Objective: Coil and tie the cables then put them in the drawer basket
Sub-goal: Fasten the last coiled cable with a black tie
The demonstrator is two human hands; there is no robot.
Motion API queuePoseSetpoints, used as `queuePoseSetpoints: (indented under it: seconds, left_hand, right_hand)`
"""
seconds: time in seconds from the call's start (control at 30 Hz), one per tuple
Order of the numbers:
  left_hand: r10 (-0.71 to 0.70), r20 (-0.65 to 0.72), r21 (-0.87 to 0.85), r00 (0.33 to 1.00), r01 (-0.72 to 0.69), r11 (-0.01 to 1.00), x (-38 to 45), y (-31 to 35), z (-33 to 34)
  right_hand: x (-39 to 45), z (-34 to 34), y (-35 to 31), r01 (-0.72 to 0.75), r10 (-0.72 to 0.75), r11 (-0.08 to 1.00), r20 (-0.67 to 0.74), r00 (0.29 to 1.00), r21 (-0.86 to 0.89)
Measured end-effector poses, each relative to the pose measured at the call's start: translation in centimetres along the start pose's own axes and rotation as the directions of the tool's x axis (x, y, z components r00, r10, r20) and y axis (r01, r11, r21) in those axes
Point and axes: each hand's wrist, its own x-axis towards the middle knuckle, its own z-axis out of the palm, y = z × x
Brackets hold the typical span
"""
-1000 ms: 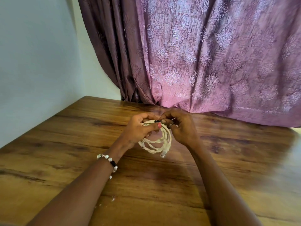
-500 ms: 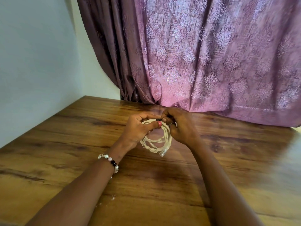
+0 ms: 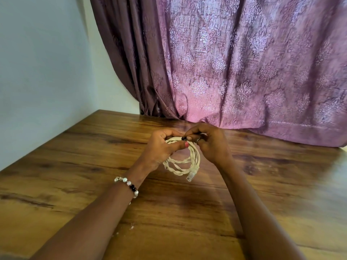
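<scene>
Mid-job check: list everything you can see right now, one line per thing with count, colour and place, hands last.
cable: one, cream, coiled in loops, held above the table between both hands
plug: one, clear, at the cable's end, hanging at the coil's lower right
tie: one small black piece at the top of the coil, between the fingertips; too small to tell more
table: one, brown wood grain, fills the lower frame
curtain: one, purple with a pattern, behind the table, hem resting at its far edge
wall: pale, on the left
bracelet: one, white and black beads, on the left wrist
ring: one, on a right finger
left hand: grips the coil's top
right hand: pinches at the coil's top
</scene>
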Motion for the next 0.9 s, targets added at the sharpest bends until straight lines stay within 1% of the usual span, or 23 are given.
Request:
queuePoseSetpoints:
  seconds: [0.07,0.1,0.17,0.23,0.3,0.37,0.47,0.57,0.67,0.77,0.9]
  left_hand:
    - [0.008,0.005,-0.002,1.000,-0.008,1.000,0.2,-0.1,-0.1]
    - [0.006,0.007,-0.007,1.000,-0.006,1.000,0.3,-0.1,-0.2]
    - [-0.001,-0.001,-0.021,1.000,0.001,1.000,0.4,-0.2,-0.3]
    - [0.002,-0.008,-0.010,1.000,-0.002,1.000,0.5,-0.3,-0.6]
    - [0.017,0.002,0.001,1.000,-0.017,1.000,0.4,-0.3,-0.8]
    - [0.015,0.021,0.002,1.000,-0.015,1.000,0.4,-0.2,-0.8]
    - [0.010,0.055,0.014,0.998,-0.011,1.000,0.2,0.0,-0.5]
    - [0.007,0.070,0.017,0.997,-0.008,1.000,0.0,0.0,-0.3]
    - [0.020,0.061,0.021,0.998,-0.021,1.000,-0.1,0.1,-0.3]
    - [0.019,0.035,0.016,0.999,-0.020,1.000,-0.2,0.2,-0.1]
    - [0.011,0.002,0.039,1.000,-0.012,0.999,-0.1,0.1,-0.1]
  right_hand:
    - [-0.2,0.0,0.1,-0.137,0.143,0.974,-0.019,0.990,0.182]
    - [-0.3,0.0,0.2,-0.178,0.187,0.948,-0.010,0.982,0.262]
    - [-0.6,-0.3,0.4,-0.220,0.229,0.886,0.028,0.973,0.409]
    - [-0.7,-0.5,0.5,-0.228,0.229,0.865,0.052,0.972,0.448]
    - [-0.8,-0.6,0.6,-0.217,0.210,0.892,0.062,0.976,0.397]
    - [-0.6,-0.5,0.7,-0.192,0.178,0.931,0.074,0.981,0.310]
    - [-0.4,-0.8,0.4,-0.080,0.065,0.989,0.120,0.991,0.126]
    - [-0.4,-0.8,0.1,-0.018,0.016,1.000,0.135,0.991,0.013]
    - [-0.3,-0.4,0.2,0.029,-0.022,0.997,0.093,0.995,-0.073]
    - [-0.1,-0.1,0.4,0.048,-0.042,0.991,0.050,0.998,-0.127]
    - [0.1,0.2,0.3,-0.008,0.009,0.995,0.013,1.000,-0.102]
